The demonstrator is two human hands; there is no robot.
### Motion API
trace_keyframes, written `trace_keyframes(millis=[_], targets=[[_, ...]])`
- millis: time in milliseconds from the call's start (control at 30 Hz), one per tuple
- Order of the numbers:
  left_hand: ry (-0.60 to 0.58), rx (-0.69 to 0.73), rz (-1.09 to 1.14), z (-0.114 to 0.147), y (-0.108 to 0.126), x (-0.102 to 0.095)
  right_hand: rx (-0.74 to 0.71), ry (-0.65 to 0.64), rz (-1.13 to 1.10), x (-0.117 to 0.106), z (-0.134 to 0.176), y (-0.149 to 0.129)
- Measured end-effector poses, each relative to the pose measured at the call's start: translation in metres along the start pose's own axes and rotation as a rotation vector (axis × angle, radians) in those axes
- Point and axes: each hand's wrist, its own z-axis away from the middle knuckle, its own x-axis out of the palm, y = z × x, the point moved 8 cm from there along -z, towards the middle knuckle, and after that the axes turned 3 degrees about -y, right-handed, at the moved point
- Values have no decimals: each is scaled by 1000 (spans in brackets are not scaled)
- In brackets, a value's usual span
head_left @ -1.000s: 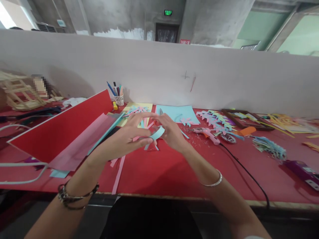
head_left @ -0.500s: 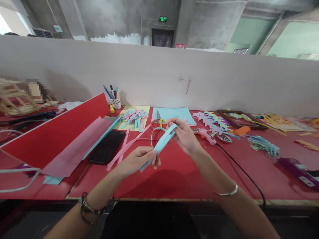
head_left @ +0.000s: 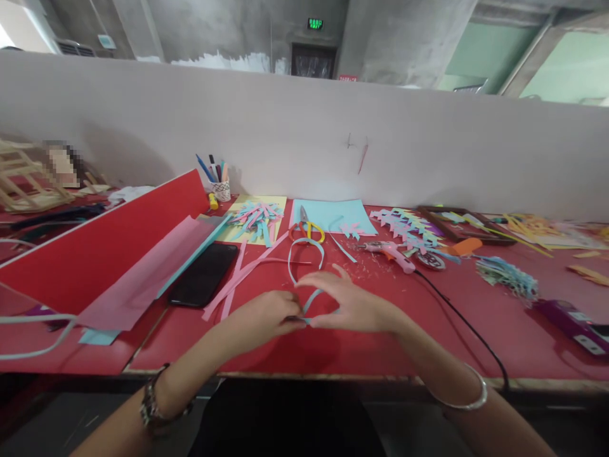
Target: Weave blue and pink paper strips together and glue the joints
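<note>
A light blue paper strip (head_left: 322, 254) curls up in a loop over the red table, its lower part running between my hands. My left hand (head_left: 271, 315) is closed, pinching the strip near its lower end. Close on the right, my right hand (head_left: 354, 304) has its thumb and fingers spread apart; the thumb tip is beside the strip, and whether it touches cannot be made out. Scissors with red and yellow handles (head_left: 314, 233) lie just behind the loop. Pink paper strips (head_left: 238, 279) lie left of my left hand.
A black phone (head_left: 204, 276) and a leaning red board (head_left: 118, 244) are at left. Farther back lie a pile of cut strips (head_left: 259, 219) and a blue sheet (head_left: 328, 209). At right, a pink glue gun (head_left: 390, 252) trails a black cord (head_left: 457, 311) to the table's front edge.
My right hand has let go of the strip's upper end, moved down and spread its fingers. The flat blue band between my hands now shows as a curling strip, lower down.
</note>
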Motion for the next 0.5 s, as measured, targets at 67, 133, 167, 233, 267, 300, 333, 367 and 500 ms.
trace_keyframes(millis=[67,133,167,233,267,300,333,367,500], targets=[[37,2,85,0,1,-4,10,1,-4,6,-5,-2],[82,-43,185,2,-3,-8,15,23,-7,6,-5,0],[100,-69,223,3,-6,-10,8,42,-17,6,-5,0],[130,-112,263,5,-11,-11,-16,80,-38,6,-2,-1],[139,-125,267,5,-13,-11,-25,87,-38,8,-1,-3],[145,-134,268,5,-14,-10,-26,81,-28,11,-1,-4],[147,-140,266,5,-16,-10,-19,69,-10,14,-1,-4],[149,-145,265,6,-16,-9,-11,52,7,18,-2,-4],[177,-167,297,9,-18,-10,12,12,-26,27,-5,0]])
